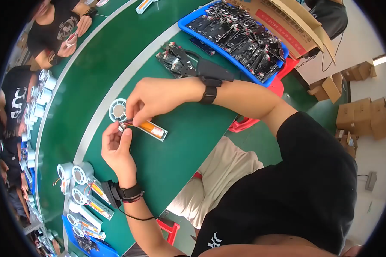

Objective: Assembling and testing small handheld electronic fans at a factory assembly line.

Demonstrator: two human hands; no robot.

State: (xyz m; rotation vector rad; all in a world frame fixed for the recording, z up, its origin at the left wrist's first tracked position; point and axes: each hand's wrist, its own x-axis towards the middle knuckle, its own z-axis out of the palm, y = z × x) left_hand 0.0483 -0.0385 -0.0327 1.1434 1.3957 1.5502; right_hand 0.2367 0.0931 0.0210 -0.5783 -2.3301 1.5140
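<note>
Left hand (116, 147) under fan handle (146, 127)

Left hand (117, 145): positioned low and to the left in the head view, palm turned upward and toward the body. Fingers are curled inward, with the thumb raised toward the right hand. The left forearm enters from the lower edge and rises nearly straight to the wrist, which carries a dark wrist strap (131, 192).

Right hand (156, 97): positioned just above the left hand, back of the hand facing the camera. Fingertips point down and to the left, pinched together close to the left thumb. The right forearm extends from the bent elbow at right, crossing leftward. The wrist carries a black watch-style band (209, 90).
</note>
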